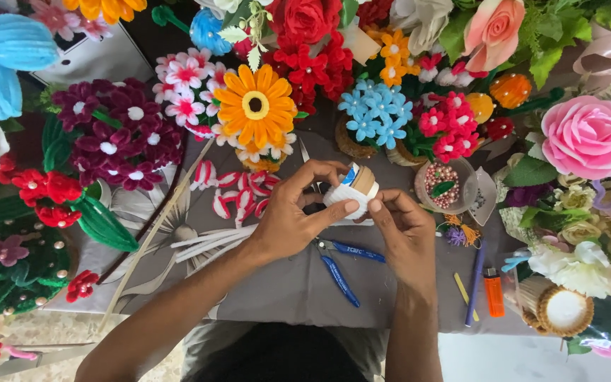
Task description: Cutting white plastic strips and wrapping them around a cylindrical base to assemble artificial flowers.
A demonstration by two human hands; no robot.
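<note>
Just above the blue-handled pliers on the grey cloth, the left hand grips a white spool, while the right hand pinches its lower edge. Beyond the spool stands an orange pipe-cleaner flower.

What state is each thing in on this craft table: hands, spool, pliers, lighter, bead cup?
Left hand: gripping the white spool.
Right hand: fingertips pinching at the spool.
Blue-handled pliers: lying flat, untouched.
Orange lighter: lying flat, unlit.
Clear bead cup: upright, open.
</note>
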